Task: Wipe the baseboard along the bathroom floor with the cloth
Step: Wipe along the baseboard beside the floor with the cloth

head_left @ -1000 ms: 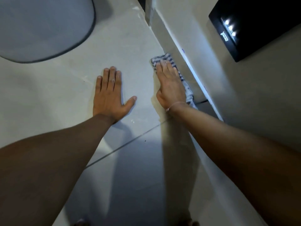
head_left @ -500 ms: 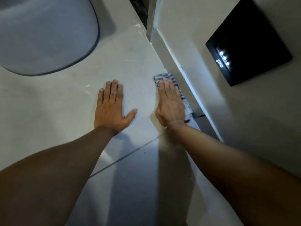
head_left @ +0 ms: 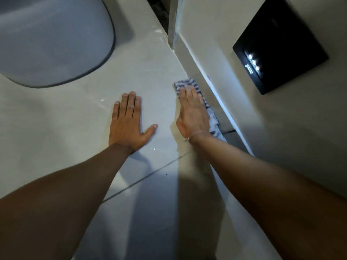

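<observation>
My right hand (head_left: 193, 113), fingers straight, presses the striped cloth (head_left: 213, 121) against the floor (head_left: 150, 81) at the foot of the baseboard (head_left: 199, 72). My left hand (head_left: 128, 124) lies flat on the floor, fingers straight, holding nothing.

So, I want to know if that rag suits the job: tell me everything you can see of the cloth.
The cloth looks like thin, soft fabric, white with blue stripes, bunched into a long strip. It lies on the floor at the foot of the baseboard, pressed under the flat right hand. Only its far end and the edge nearest the baseboard show past the hand.
</observation>
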